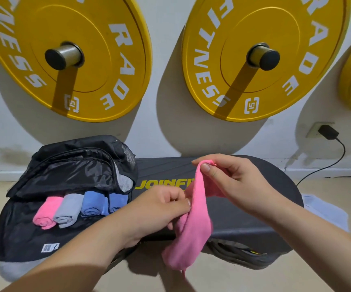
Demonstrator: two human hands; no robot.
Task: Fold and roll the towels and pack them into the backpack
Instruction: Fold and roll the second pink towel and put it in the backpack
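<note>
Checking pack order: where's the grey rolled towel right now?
Head view, left side: the grey rolled towel lies in the open backpack, between the pink rolled towel and a blue rolled towel.

Before me, yellow weight plates (33, 39) hang on wall pegs above a black platform (233, 224); a black charger (328, 132) is plugged in at my right.
</note>
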